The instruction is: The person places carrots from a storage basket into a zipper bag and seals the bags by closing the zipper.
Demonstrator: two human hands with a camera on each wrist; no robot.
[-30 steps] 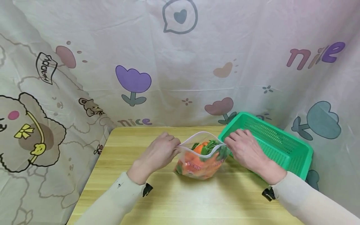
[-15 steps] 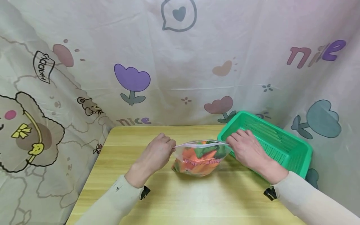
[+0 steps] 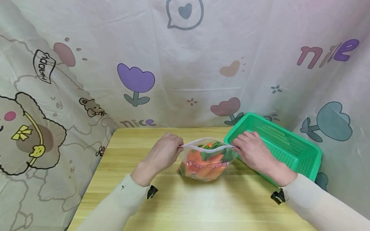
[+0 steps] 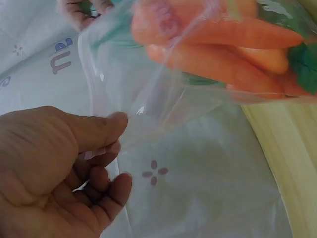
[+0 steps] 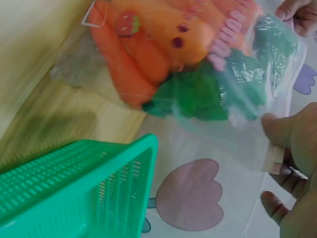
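A clear zip bag [image 3: 189, 154] with pink lettering hangs between both hands over the table, its mouth parted a little along the white zip strip. Inside it lie several orange carrots [image 4: 223, 59] with green leafy tops [image 5: 198, 96]. My left hand [image 3: 163, 150] pinches the left top corner of the bag between thumb and forefinger, which shows closely in the left wrist view. At the right top corner, my right hand [image 3: 254, 152] grips the bag the same way, thumb against the plastic in the right wrist view.
A green slotted plastic basket [image 3: 313, 157] stands at the table's right side, close under the right forearm. The light wooden table [image 3: 130, 141] meets a printed curtain [image 3: 185, 64] at its back edge. Each wrist carries a small black device [image 3: 152, 192].
The bag's mouth went from wide to nearly flat, then parted a little again. The left hand moved slightly left, then back. Both hands keep their hold on the corners.
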